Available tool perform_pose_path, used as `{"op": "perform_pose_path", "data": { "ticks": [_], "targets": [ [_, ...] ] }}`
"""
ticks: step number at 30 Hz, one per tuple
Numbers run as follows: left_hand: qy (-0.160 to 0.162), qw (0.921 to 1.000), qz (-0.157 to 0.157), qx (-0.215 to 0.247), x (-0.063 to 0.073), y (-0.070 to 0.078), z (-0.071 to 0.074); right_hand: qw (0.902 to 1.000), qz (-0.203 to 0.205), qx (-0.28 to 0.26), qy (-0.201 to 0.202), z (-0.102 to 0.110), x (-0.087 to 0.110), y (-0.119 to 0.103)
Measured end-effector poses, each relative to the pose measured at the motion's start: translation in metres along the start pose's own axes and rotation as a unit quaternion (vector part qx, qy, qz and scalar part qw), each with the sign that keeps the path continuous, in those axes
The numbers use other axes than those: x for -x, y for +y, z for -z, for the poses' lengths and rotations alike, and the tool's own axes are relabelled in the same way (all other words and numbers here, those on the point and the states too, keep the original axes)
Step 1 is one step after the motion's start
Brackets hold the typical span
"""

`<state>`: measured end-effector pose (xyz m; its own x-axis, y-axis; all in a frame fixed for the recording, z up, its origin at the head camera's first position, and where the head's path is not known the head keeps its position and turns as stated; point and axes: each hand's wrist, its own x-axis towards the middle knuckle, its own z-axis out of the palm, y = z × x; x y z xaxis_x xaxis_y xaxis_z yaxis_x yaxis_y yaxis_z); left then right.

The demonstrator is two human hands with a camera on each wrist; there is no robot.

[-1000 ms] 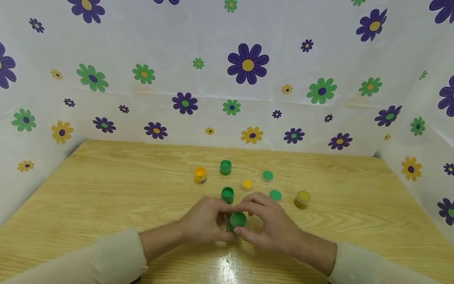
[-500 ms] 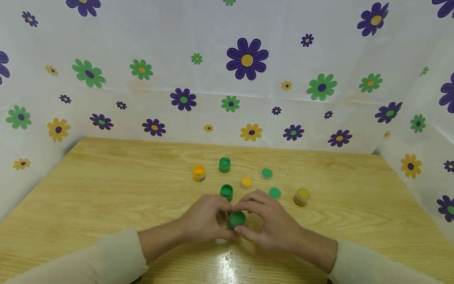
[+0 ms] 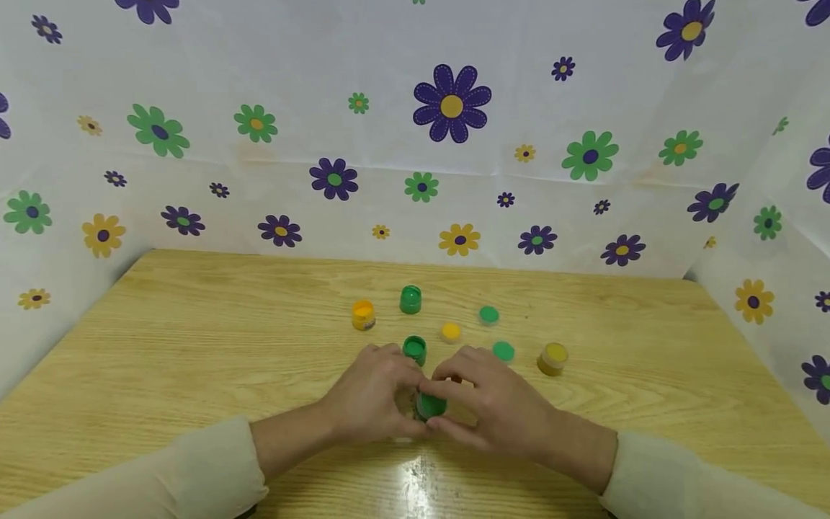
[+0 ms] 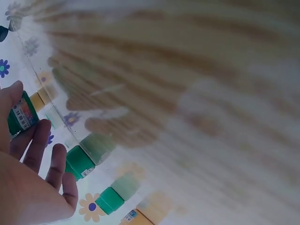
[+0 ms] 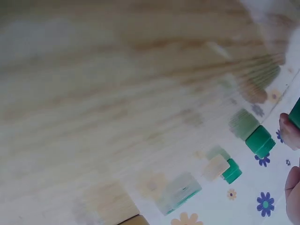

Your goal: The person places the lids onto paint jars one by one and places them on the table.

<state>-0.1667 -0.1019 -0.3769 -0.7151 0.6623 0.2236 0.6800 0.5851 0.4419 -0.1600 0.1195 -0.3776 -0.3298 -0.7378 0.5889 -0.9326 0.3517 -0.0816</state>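
A small green paint jar (image 4: 22,115) is held between both hands near the front of the table. My left hand (image 3: 372,395) grips the jar's side, thumb and fingers curled round it; its printed label shows in the left wrist view. From the other side, my right hand (image 3: 499,404) pinches the jar's lid (image 3: 431,406) between thumb and fingers, the index finger lying across part of the green top. Right behind the hands stands an uncovered green paint jar (image 3: 415,350). In the right wrist view only a sliver of the held jar shows, beside the right fingertips.
Farther back stand another uncovered green jar (image 3: 411,299) and an uncovered orange jar (image 3: 363,315). A yellow lid (image 3: 450,332) and two green lids, one far (image 3: 489,315) and one nearer (image 3: 503,351), lie loose. To the right is a covered mustard-yellow jar (image 3: 552,358). A flowered cloth (image 3: 389,144) hangs behind the table.
The green lid, offset and tilted over the jar a second ago, has come into line with it. My right index finger has moved farther over the top. The head view has tipped slightly down.
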Motion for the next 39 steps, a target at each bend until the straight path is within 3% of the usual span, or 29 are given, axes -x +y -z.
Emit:
{"op": "perform_pose_path", "data": {
  "ticks": [3, 7, 14, 20, 26, 33, 39],
  "targets": [
    [0.000, 0.9999, -0.006, -0.009, -0.0011, 0.0013, -0.0011, 0.9999, 0.013, -0.001, -0.008, 0.0008, -0.0010, -0.0006],
    [-0.007, 0.9997, -0.010, 0.022, -0.0010, 0.0018, -0.0030, 0.9992, 0.006, -0.033, -0.021, 0.0005, -0.0002, -0.0029],
    [-0.032, 0.9973, 0.011, 0.066, -0.0004, 0.0004, -0.0034, 0.9935, -0.057, -0.072, -0.068, -0.0007, 0.0006, -0.0073],
    [-0.075, 0.9913, 0.005, 0.108, -0.0013, -0.0003, -0.0050, 0.9910, -0.030, -0.084, -0.100, -0.0004, 0.0039, -0.0021],
    [-0.088, 0.9901, 0.003, 0.109, -0.0018, -0.0007, -0.0053, 0.9919, -0.003, -0.076, -0.101, -0.0001, 0.0057, 0.0017],
    [-0.093, 0.9892, -0.007, 0.113, -0.0006, -0.0013, -0.0055, 0.9858, -0.036, -0.100, -0.130, 0.0023, 0.0033, -0.0040],
    [-0.088, 0.9901, -0.004, 0.109, -0.0006, -0.0016, -0.0054, 0.9879, -0.039, -0.097, -0.115, 0.0004, 0.0028, -0.0058]
  ]
}}
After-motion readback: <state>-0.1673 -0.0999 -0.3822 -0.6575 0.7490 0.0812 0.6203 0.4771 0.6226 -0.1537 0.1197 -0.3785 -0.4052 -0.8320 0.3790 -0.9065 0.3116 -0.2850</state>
